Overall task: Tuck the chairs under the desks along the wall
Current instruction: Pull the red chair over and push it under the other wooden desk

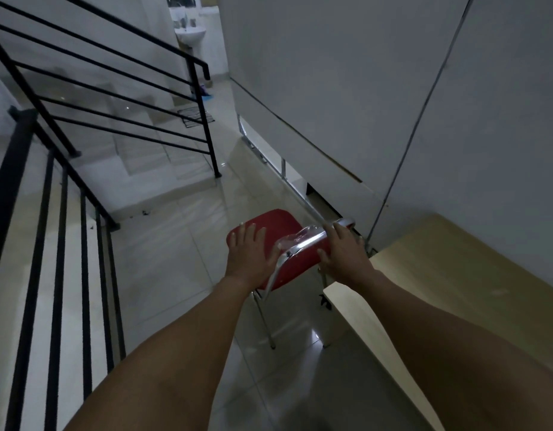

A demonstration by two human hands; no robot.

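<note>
A red chair (276,222) with a chrome frame stands on the tiled floor, just left of a light wooden desk (455,275) set against the grey wall. My left hand (248,256) lies flat on the red seat with its fingers spread. My right hand (343,248) is closed over the chrome top rail of the chair's back, which has clear plastic wrap around it. The chair's metal legs show below the seat, close to the desk's near corner.
A black metal stair railing (82,188) runs along the left, with steps going down behind it. White panels (300,88) line the wall on the right, with a gap underneath. A washbasin (189,34) and a floor mat (196,116) lie far ahead down the tiled corridor.
</note>
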